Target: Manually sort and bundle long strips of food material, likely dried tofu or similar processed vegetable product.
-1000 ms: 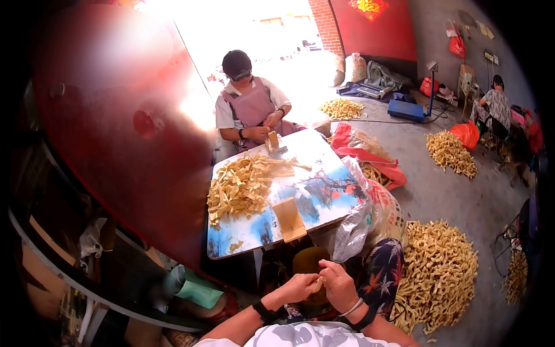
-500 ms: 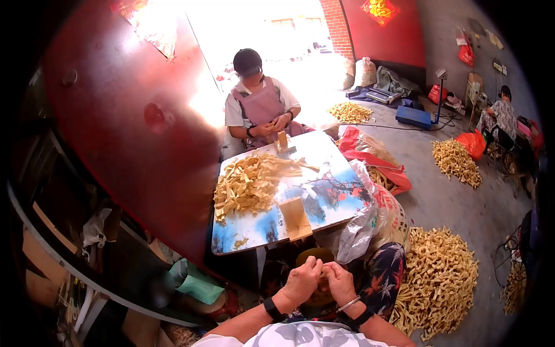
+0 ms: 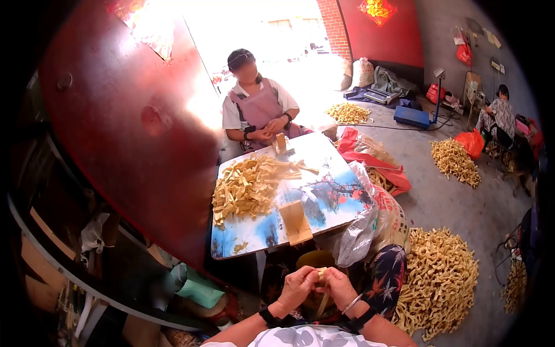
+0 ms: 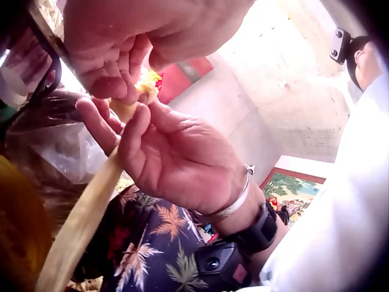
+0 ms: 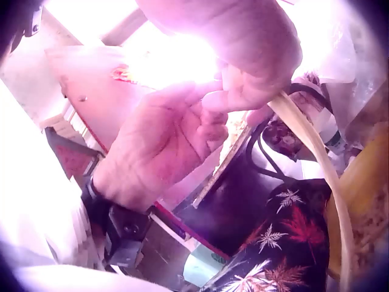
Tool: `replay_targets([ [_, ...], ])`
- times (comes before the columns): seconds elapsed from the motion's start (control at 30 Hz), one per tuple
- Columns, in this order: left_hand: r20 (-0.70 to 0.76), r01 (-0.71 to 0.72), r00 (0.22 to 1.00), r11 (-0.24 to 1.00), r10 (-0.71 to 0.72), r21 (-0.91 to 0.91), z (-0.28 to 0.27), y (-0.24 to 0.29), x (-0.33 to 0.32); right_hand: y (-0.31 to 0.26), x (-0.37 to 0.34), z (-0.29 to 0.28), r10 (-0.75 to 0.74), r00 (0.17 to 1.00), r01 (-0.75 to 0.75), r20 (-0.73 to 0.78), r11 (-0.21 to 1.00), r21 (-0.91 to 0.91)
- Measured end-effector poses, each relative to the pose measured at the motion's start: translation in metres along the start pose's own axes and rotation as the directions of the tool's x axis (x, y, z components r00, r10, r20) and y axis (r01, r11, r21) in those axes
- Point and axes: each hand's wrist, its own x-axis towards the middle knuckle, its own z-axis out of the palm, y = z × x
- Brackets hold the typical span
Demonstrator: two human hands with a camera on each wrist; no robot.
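My left hand (image 3: 296, 289) and right hand (image 3: 339, 289) meet above my lap, in front of the table. Between their fingertips they pinch a pale yellow, flat strip of what looks like bean curd skin (image 4: 85, 219), bunched and folded where the fingers meet. Its long tail hangs from beside the right hand's fingers, also seen as a strip (image 5: 322, 164) in the right wrist view. The right hand wears a bracelet (image 4: 234, 204) and curls its thumb and fingers at the fold. Left-hand fingers cover part of the fold from the other side.
A painted table (image 3: 341, 217) bears a heap of yellow strips (image 3: 245, 188) and a small wooden stand (image 3: 296, 222). Across it sits another person (image 3: 260, 110). Knotted pieces form a large floor pile (image 3: 439, 283) at right, beside plastic sacks (image 3: 387, 211). A yellow bowl (image 5: 364, 182) is below the hands.
My hands have drawn together with the strip between them, and its tail now hangs below the right hand. The person across the table has raised their head.
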Motion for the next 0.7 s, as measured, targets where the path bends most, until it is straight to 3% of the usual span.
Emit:
replay_targets([
  [0.03,-0.058,-0.186,0.98,0.979,0.191,0.08,0.005,-0.004,-0.001,0.004,0.001,0.001,0.001,1.0,-0.001,0.014,1.0,-0.009],
  [0.1,-0.086,-0.233,0.965,0.958,0.249,0.166,0.005,-0.004,-0.004,0.007,0.001,0.01,-0.024,1.0,0.024,0.0,1.0,-0.017],
  [0.17,-0.096,-0.266,0.952,0.94,0.291,0.212,0.001,-0.008,-0.003,-0.003,-0.005,0.019,-0.085,0.995,0.066,-0.044,0.941,-0.332],
  [0.23,-0.06,-0.324,0.933,0.898,0.356,0.298,-0.013,-0.009,0.003,-0.028,-0.021,0.032,-0.194,0.978,0.1,-0.07,0.745,-0.659],
  [0.33,-0.051,-0.331,0.929,0.886,0.366,0.324,-0.041,-0.005,0.016,-0.007,-0.01,0.005,-0.287,0.949,0.278,0.131,0.562,-0.779],
  [0.37,-0.071,-0.154,0.983,0.974,0.167,0.164,-0.042,-0.004,0.018,-0.007,-0.011,0.012,-0.407,0.9,0.381,0.154,0.567,-0.73],
  [0.4,-0.054,0.049,0.997,0.999,-0.049,-0.005,-0.041,-0.005,0.016,-0.009,-0.012,0.018,-0.376,0.922,0.339,0.095,0.661,-0.669],
  [0.43,0.031,0.136,0.991,0.931,-0.134,-0.339,-0.041,-0.01,0.019,-0.014,-0.009,0.023,-0.33,0.944,0.283,0.032,0.752,-0.595],
  [0.47,0.089,0.151,0.988,0.759,-0.122,-0.633,-0.033,-0.018,0.022,-0.018,-0.011,0.03,-0.258,0.965,0.202,-0.042,0.837,-0.508],
  [0.5,0.127,0.197,0.98,0.648,-0.153,-0.735,-0.026,-0.018,0.02,-0.022,-0.01,0.037,-0.301,0.952,0.23,-0.058,0.824,-0.517],
  [0.57,0.185,0.209,0.977,0.614,-0.103,-0.761,-0.012,0.002,0.009,-0.019,-0.004,0.041,-0.478,0.878,0.324,-0.026,0.632,-0.704],
  [0.6,0.125,0.136,0.99,0.728,-0.07,-0.672,-0.012,-0.012,0.011,-0.007,0.004,0.037,-0.593,0.805,0.363,-0.005,0.499,-0.787],
  [0.7,0.169,0.209,0.978,0.675,-0.126,-0.707,-0.016,-0.02,0.011,-0.006,-0.002,0.034,-0.529,0.845,0.391,0.076,0.515,-0.763],
])
